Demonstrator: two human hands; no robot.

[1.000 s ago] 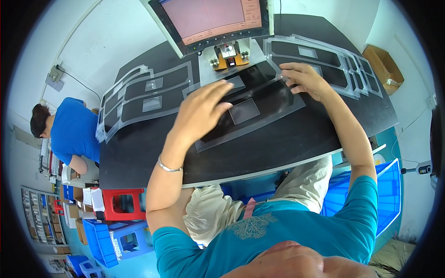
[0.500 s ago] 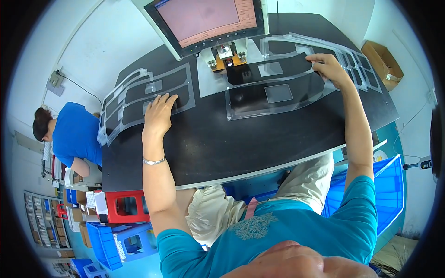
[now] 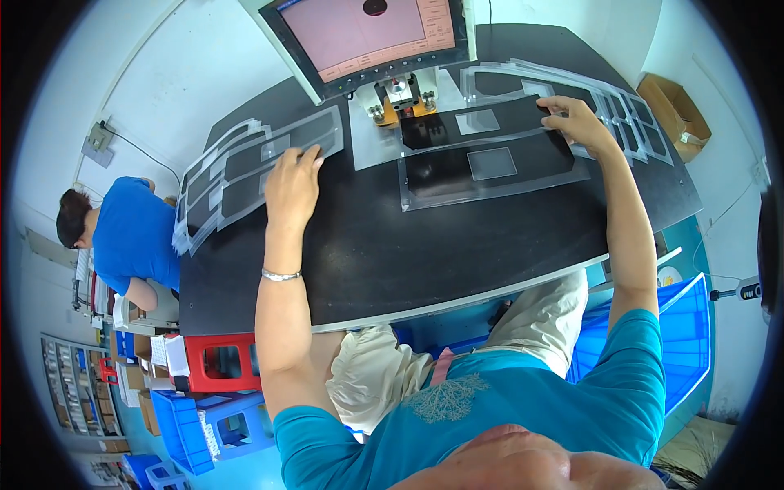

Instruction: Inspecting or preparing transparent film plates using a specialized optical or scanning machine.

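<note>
My left hand [image 3: 291, 185] lies flat, fingers on the near end of a stack of clear-framed black sheets [image 3: 245, 167] at the table's left. My right hand [image 3: 576, 122] presses fingers on the right edge of a black sheet with a clear window [image 3: 490, 167], which lies under a small metal press fixture [image 3: 399, 100]. That sheet's far end reaches beneath the fixture. Behind my right hand sits another stack of similar sheets [image 3: 629, 110].
A monitor with a pink screen [image 3: 367, 33] stands behind the fixture on the black table [image 3: 392, 253]. A person in a blue shirt [image 3: 131, 237] sits at left. Blue bins [image 3: 682, 343] and a red stool [image 3: 220, 363] stand below; a cardboard box [image 3: 674, 106] is at right.
My left hand left the black sheet and moved left onto the left stack. My right hand slid the sheet away from me, under the fixture.
</note>
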